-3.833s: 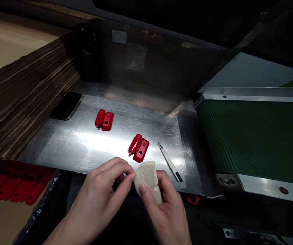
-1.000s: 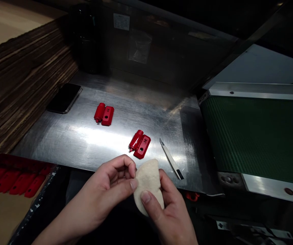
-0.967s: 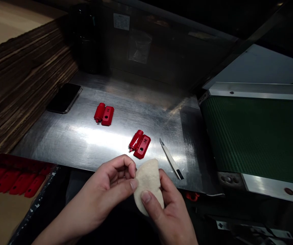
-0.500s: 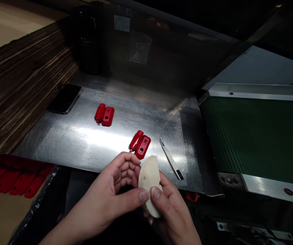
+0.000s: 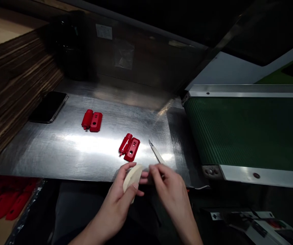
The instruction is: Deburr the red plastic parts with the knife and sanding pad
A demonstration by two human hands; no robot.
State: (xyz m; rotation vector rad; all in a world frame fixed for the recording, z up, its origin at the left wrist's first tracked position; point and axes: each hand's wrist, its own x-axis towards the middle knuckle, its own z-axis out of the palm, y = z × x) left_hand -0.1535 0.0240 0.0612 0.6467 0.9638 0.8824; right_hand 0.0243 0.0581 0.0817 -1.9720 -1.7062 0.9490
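My left hand (image 5: 122, 192) grips a pale, half-round disc (image 5: 133, 177) at the front edge of the metal table, thumb on its face. Just right of the disc is my right hand (image 5: 170, 185), its fingers curled together; whether anything small is between the fingertips is hidden. A knife with a white handle (image 5: 157, 153) lies beyond my right hand, its lower end covered by the hand. Two pairs of red parts rest on the table: one pair (image 5: 129, 147) just beyond the disc, the other (image 5: 92, 120) farther left.
A black phone (image 5: 48, 107) lies at the left of the metal table (image 5: 67, 160), beside stacked cardboard (image 5: 16, 75). To the right runs a green conveyor belt (image 5: 250, 132). Red parts (image 5: 5, 200) fill a box at lower left.
My right hand has let go of the disc and moved right, toward the knife. My left hand now holds the disc alone, more tilted. The view has shifted to the right.
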